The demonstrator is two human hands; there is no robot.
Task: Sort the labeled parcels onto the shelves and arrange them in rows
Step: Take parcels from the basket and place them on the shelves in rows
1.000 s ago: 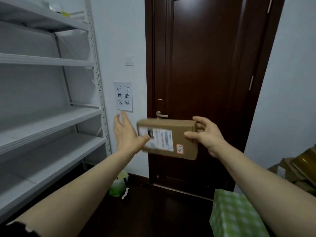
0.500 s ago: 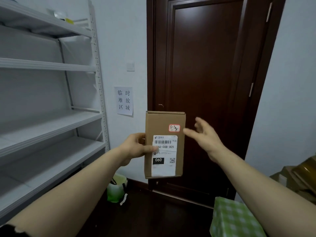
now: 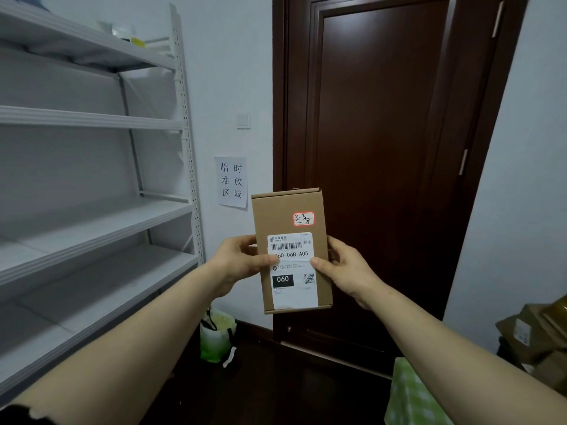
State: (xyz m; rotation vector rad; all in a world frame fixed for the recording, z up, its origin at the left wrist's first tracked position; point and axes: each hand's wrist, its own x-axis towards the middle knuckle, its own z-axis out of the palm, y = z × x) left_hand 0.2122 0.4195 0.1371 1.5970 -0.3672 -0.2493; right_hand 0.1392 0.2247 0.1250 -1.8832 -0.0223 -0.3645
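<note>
**Parcel held upright at chest height**

Left hand (image 3: 237, 265) and right hand (image 3: 345, 269) grip the cardboard parcel (image 3: 290, 222) by its sides, thumbs on its shipping label (image 3: 293, 273). White shelves (image 3: 92, 222) stand left; the dark door (image 3: 383, 148) lies beyond.

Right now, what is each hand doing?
Left hand: grips the left edge of the parcel, thumb on its label.
Right hand: grips the parcel's right edge.

Behind the grip stood a dark brown door (image 3: 383, 148), set in a pale wall (image 3: 227, 72). Left of the grip rose white metal shelves (image 3: 92, 118). A paper notice (image 3: 231, 182) and a light switch (image 3: 243, 120) sat on the wall above-left of it. Below lay a dark floor (image 3: 276, 388).
</note>
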